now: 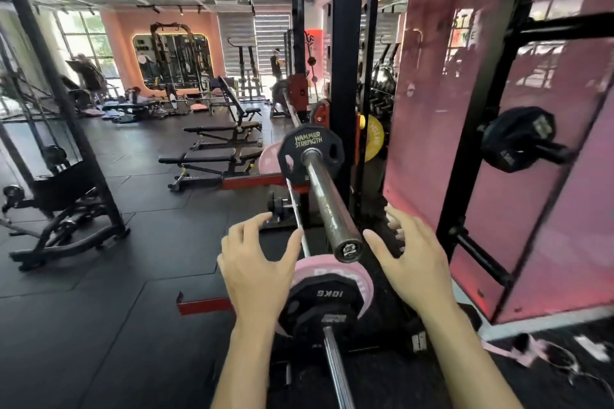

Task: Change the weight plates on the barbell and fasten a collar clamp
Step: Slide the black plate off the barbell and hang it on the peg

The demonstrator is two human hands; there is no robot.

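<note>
Barbell sleeve point(327, 201): bare worn steel, seen end-on, round end cap toward the camera. One small black plate point(310, 156) marked HAMMER STRENGTH is seated far up the sleeve against a pink plate point(269, 159) behind it. No collar is seen on the sleeve.

Sleeve end is found at centre frame, between both hands. Left hand point(260, 267) is held at 8 o'clock from the end cap, fingers spread and relaxed, nothing grasped. Right hand point(412, 262) is held at 4 o'clock from it, likewise spread, nothing grasped. Neither hand is touching the sleeve.

Below the hands, at 6 o'clock, a second bar point(337, 372) is noted, loaded with a black 10KG plate point(320, 307) in front of a pink one. Black rack uprights point(344, 53) rise at 12 o'clock just right of the loaded plate. A pink panel point(442, 143) stands at 2 o'clock; a black plate on a storage peg point(518, 139) at 3 o'clock. Benches point(219, 156) lie at 10 o'clock, well apart.
</note>
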